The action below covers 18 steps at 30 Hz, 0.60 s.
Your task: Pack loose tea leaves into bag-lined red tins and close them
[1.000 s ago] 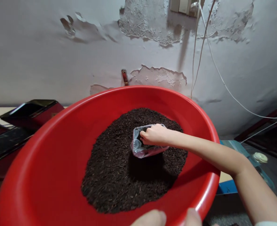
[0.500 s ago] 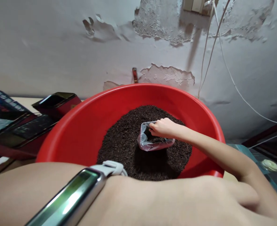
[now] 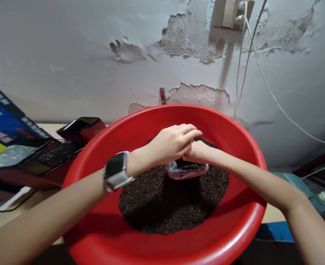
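A large red basin [image 3: 102, 154] holds a heap of dark loose tea leaves [image 3: 162, 202]. My right hand [image 3: 197, 151] grips the rim of a small clear plastic bag [image 3: 187, 171] part-filled with leaves, held over the heap. My left hand [image 3: 170, 142], with a smartwatch [image 3: 115, 171] on its wrist, reaches across and lies over the bag's mouth, fingers together and touching my right hand. What its fingertips hold is hidden.
Dark red and black boxes [image 3: 54, 151] lie at the left, with a blue printed box [image 3: 5, 125] behind them. A peeling wall stands behind, with a socket [image 3: 231, 13] and white cables [image 3: 267, 88] hanging at the right. A blue object [image 3: 275, 226] sits at the right.
My left arm swung up from the basin's near rim, crossed close before the camera, and now reaches to the bag beside my right hand. The bag stays over the heap.
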### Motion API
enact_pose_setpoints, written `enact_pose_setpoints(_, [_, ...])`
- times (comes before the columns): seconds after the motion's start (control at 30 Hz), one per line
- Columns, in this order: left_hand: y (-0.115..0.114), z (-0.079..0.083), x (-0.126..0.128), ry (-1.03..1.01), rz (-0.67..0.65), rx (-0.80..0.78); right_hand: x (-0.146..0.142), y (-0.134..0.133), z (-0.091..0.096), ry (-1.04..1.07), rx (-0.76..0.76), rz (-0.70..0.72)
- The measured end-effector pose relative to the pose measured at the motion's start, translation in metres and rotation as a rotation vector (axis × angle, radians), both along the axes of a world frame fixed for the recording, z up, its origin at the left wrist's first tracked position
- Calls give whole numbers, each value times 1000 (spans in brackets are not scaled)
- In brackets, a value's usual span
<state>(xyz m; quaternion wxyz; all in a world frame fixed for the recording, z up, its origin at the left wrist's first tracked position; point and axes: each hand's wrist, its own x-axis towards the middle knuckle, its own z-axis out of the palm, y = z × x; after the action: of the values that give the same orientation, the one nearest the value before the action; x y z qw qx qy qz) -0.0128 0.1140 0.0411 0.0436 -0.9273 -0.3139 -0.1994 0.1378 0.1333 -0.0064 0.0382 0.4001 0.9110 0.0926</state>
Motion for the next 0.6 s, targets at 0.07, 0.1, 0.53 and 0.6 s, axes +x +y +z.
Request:
enact_pose_setpoints(0.07, [36,-23,-5,-1,134,-107,1,5,-5,-24,16,-5])
enact_pose_setpoints(0.1, [50,-37,-10,-29,170,-199,2,7,-6,-37,26,-5])
enact_pose_setpoints(0.53, [53,-81,-23,-71,76,-580,-37,-72,-76,-100,-205,658])
enact_pose_setpoints(0.6, [54,-80,-23,-58,82,-565,-32,-71,-98,-255,-301,555])
